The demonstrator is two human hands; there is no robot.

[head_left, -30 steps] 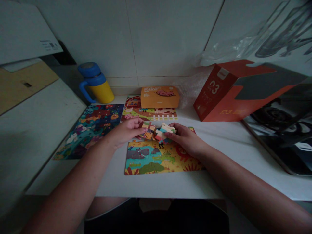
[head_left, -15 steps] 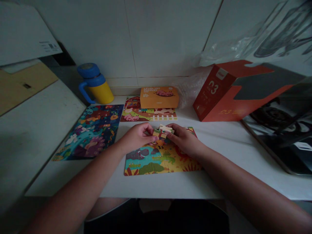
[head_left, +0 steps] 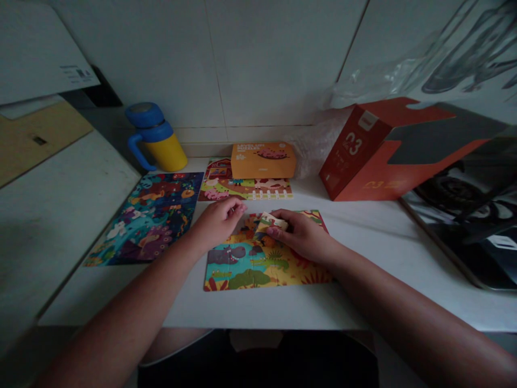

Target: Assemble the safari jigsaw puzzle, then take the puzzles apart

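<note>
My right hand (head_left: 301, 231) grips a small stack of puzzle pieces (head_left: 266, 222) between thumb and fingers, above the upper part of a dinosaur jigsaw puzzle (head_left: 242, 277). The pieces show pale edges and patches of yellow and green. My left hand (head_left: 218, 218) is by the puzzle's upper left corner, apart from the stack. Its fingers are curled in toward the thumb, and no piece shows in them. The joined lower part of the puzzle shows a grey dinosaur, a green one and bushes. Both hands and the stack hide some of its upper part.
On the left lies a dark blue picture puzzle (head_left: 161, 215). Behind, a farm picture (head_left: 238, 189) lies partly under an orange puzzle box (head_left: 263, 168). A blue and yellow bottle (head_left: 167, 148) stands back left. A big red box (head_left: 363, 167) and a black stove (head_left: 484, 242) are right.
My left hand has let go of the puzzle pieces and drawn back to the left. The stack stays in my right hand, with more of the top piece showing.
</note>
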